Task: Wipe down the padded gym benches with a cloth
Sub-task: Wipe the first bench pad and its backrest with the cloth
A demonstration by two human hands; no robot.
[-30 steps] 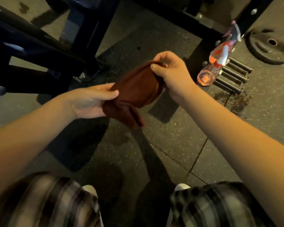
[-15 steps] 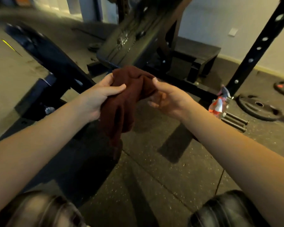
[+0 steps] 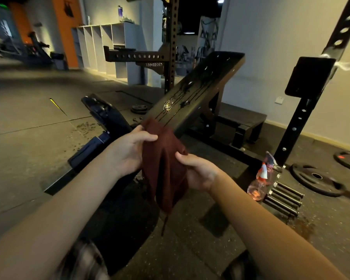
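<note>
Frame centre: maroon cloth (image 3: 164,168) hangs bunched between both hands. The left hand (image 3: 129,152) pinches its top edge, and the right hand (image 3: 200,172) curls round its side. Inclined bench pad (image 3: 194,91), upper centre, streaked wet. Risk: an unfolded wad would likely smear the runs — drips may reach the floor first.

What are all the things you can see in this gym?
cloth: one, dark red, held between both hands
slanted bench: one, black and wet, behind the cloth
second bench: one, dark, left of it
spray bottle: one, clear with pinkish liquid, floor at right
weight plates: two, black, floor at far right
metal bars: several, dark, beside the bottle
shelves: one unit, grey, back wall
left hand: one, grips the cloth's top
right hand: one, holds its right side
</note>
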